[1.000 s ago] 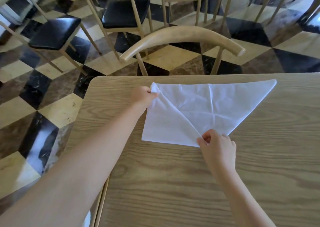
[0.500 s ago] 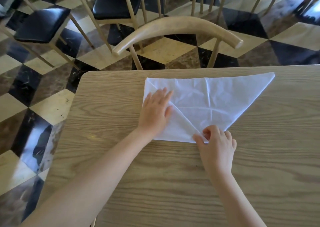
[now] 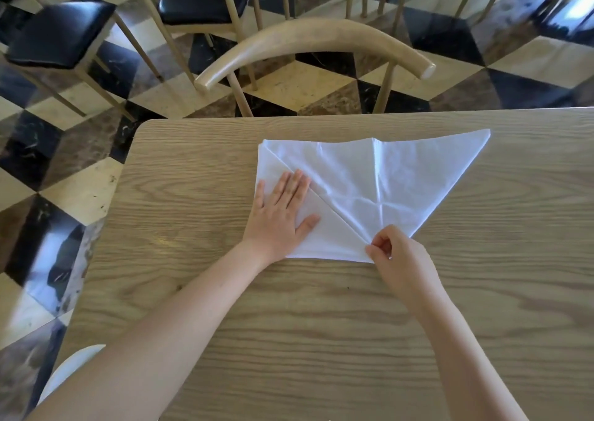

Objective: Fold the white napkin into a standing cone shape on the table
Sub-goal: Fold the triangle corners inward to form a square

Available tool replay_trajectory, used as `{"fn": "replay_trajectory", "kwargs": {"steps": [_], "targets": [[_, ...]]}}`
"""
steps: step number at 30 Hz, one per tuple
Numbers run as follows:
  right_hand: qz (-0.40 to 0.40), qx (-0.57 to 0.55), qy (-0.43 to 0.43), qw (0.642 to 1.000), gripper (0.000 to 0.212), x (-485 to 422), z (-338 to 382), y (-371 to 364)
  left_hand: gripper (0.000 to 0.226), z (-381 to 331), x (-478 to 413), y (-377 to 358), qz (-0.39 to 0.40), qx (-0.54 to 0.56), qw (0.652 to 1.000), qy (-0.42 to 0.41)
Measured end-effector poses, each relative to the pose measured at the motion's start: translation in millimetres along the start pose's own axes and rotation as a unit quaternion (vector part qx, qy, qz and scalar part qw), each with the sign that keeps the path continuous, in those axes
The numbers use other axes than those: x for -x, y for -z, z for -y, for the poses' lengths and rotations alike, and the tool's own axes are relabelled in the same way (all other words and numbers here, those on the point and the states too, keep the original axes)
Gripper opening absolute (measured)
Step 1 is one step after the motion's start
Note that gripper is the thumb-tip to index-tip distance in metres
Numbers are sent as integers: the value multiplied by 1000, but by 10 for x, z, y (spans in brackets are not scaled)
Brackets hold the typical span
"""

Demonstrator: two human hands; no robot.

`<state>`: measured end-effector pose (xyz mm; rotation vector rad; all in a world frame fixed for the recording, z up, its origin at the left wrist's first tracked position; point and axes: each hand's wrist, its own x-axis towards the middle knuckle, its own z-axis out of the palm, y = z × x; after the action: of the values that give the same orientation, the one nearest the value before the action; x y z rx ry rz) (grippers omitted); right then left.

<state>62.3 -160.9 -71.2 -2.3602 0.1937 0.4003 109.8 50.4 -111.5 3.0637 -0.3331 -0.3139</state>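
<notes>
The white napkin [image 3: 379,182] lies flat on the wooden table [image 3: 321,324]. Its left corner is folded down over itself, and its right point reaches toward the far right. My left hand [image 3: 279,218] lies flat, fingers spread, on the folded left flap. At the napkin's near tip my right hand [image 3: 395,256] pinches the cloth between thumb and fingers.
A wooden chair with a curved back rail [image 3: 315,44] stands just beyond the table's far edge. More chairs with black seats [image 3: 61,31] stand on the chequered floor behind. The table's left edge [image 3: 106,227] is close to my left arm.
My left hand brought the napkin's left corner down and now presses flat on the folded flap, a little lower than before. My right hand has kept hold of the near tip.
</notes>
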Motion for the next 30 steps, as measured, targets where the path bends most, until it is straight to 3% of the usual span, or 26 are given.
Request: {"fn": "replay_trajectory", "kwargs": {"steps": [7, 10, 13, 15, 17, 22, 25, 27, 30], "targets": [[1, 30, 0, 1000, 8, 401, -226, 34, 78, -234, 519, -202, -33, 19, 999, 29], [-36, 68, 28, 997, 8, 523, -319, -31, 83, -286, 692, -224, -42, 34, 997, 50], [-83, 76, 45, 993, 7, 582, -347, -87, 79, -341, 784, -158, -65, 121, 985, 101], [-106, 55, 45, 992, 3, 589, -370, -74, 63, -385, 822, -65, -152, 203, 952, 168], [-124, 26, 26, 992, 7, 573, -395, -15, 58, -389, 827, 31, -191, 275, 910, 245], [-150, 32, 45, 987, 16, 486, -413, 29, 41, -154, 717, 174, -103, 430, 818, 369], [-149, 30, 35, 988, 22, 443, -398, -3, 17, -78, 695, 309, -35, 542, 752, 375], [-166, 3, 7, 986, 27, 450, -416, -4, 8, -68, 767, 375, -27, 562, 745, 359], [-195, -56, -28, 979, 32, 436, -433, 74, 13, -69, 1030, 365, -32, 532, 762, 367]]}}
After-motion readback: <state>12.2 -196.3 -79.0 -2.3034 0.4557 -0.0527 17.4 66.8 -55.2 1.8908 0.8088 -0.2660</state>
